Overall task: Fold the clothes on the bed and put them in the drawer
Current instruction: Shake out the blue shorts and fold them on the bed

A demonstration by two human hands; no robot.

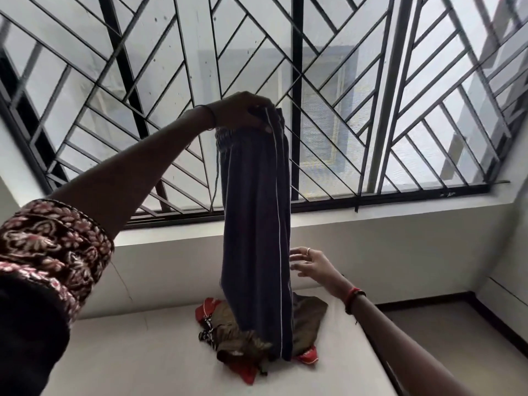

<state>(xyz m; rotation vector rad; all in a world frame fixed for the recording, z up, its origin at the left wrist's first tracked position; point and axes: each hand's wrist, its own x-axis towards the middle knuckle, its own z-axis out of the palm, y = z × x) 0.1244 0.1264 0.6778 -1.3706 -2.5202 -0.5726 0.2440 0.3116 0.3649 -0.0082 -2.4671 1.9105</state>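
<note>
Head view: left hand (245,112) raised high in front of the window grille (314,81), fingers curled round the waistband of the dark trousers (257,238), gripping them from above. Trousers hang straight down from that hand, white side stripe facing right, a drawstring dangling on the left; the lower end reaches the clothes pile (257,344). Right hand (310,265) lower, just beside the trousers' right edge at mid-length, fingers spread and relaxed, holding nothing; can't tell if the fingertips touch the fabric. Pile of red and olive-brown garments sits on the white bed (143,352), directly under the hanging trousers.
</note>
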